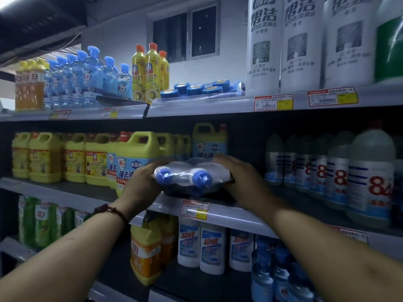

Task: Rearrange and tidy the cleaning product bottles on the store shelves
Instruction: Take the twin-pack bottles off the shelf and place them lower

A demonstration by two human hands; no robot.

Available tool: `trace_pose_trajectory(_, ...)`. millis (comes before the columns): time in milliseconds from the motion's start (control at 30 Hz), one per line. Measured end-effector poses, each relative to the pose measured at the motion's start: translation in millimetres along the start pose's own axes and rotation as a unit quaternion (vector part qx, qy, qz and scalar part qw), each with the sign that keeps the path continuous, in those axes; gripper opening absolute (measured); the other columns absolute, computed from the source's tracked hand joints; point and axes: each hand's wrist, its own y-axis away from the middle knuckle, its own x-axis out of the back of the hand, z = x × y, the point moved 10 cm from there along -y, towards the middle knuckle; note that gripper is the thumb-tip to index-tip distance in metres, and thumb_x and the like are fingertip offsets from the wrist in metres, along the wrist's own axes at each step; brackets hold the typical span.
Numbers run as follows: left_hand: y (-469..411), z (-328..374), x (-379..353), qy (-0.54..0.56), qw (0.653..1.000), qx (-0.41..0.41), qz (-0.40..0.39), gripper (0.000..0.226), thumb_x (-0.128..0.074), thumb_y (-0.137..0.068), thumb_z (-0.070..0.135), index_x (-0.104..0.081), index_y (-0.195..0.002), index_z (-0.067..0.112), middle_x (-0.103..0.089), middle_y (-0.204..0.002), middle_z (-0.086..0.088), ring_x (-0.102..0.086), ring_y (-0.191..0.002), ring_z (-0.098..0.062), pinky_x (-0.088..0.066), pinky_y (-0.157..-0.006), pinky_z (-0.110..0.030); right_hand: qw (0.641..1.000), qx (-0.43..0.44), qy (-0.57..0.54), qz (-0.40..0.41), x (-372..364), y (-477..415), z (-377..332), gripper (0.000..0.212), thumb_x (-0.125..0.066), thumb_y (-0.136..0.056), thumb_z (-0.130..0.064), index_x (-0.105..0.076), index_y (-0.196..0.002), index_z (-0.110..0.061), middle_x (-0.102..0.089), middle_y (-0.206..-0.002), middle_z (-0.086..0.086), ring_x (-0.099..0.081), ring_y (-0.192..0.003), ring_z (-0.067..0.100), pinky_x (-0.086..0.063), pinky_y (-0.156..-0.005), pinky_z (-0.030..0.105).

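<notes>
A clear plastic pack of bottles with two blue caps (187, 176) lies on its side at the front edge of the middle shelf (235, 216). My left hand (141, 182) grips its left end and my right hand (239, 173) grips its right end. Both caps point toward me. Yellow jugs with blue labels (135, 158) stand just left of the pack, and another such jug (209, 140) stands behind it. Grey-white bottles marked 84 (368, 182) stand to the right.
The top shelf (196, 107) carries blue-capped bottles (87, 75), yellow bottles with orange caps (150, 73), flat blue packs (200, 88) and tall white bottles (283, 44). Below are orange-yellow bottles (146, 251), white bottles (211, 247) and green bottles (41, 221).
</notes>
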Motion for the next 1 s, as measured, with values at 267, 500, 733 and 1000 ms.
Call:
trace_pose_trajectory(267,3,46,80,0.078,0.997,0.012,-0.011,0.035,-0.072,-0.085,0.041,-0.062,-0.116,0.027,-0.068,-0.107,0.013,-0.065,-0.091,0.000,-0.051,-0.072,-0.021,0.991,-0.073,-0.093,0.054,65,0,-61,0.041,-0.085,-0.073,-0.019,-0.063,-0.107,-0.024,-0.072,-0.093,-0.003,-0.065,-0.085,0.013,-0.052,-0.075,0.022)
trace_pose_trajectory(500,37,68,118,0.247,0.963,0.096,-0.055,0.042,-0.063,-0.091,0.051,-0.057,-0.126,0.030,-0.076,-0.105,0.009,-0.070,-0.101,-0.004,-0.055,-0.087,-0.035,0.942,-0.165,-0.292,-0.012,60,21,-111,0.041,-0.085,-0.076,-0.015,-0.066,-0.112,-0.019,-0.075,-0.105,0.003,-0.073,-0.096,0.019,-0.061,-0.085,0.043)
trace_pose_trajectory(733,146,26,80,0.346,0.901,0.247,-0.085,0.031,-0.068,-0.089,0.039,-0.061,-0.118,0.030,-0.078,-0.102,0.002,-0.074,-0.095,-0.016,-0.062,-0.077,-0.036,0.895,-0.250,-0.351,-0.113,-28,96,-117,0.036,-0.080,-0.081,-0.014,-0.066,-0.115,-0.014,-0.077,-0.104,0.003,-0.075,-0.094,0.022,-0.060,-0.085,0.046)
trace_pose_trajectory(1000,265,-44,-31,0.340,0.854,0.382,-0.093,0.023,-0.063,-0.095,0.033,-0.072,-0.112,0.019,-0.078,-0.097,-0.002,-0.073,-0.081,-0.015,-0.056,-0.061,-0.027,0.845,-0.341,-0.387,-0.139,-146,203,-62,0.020,-0.073,-0.088,-0.011,-0.071,-0.108,-0.014,-0.077,-0.104,0.000,-0.074,-0.089,0.013,-0.056,-0.069,0.019)
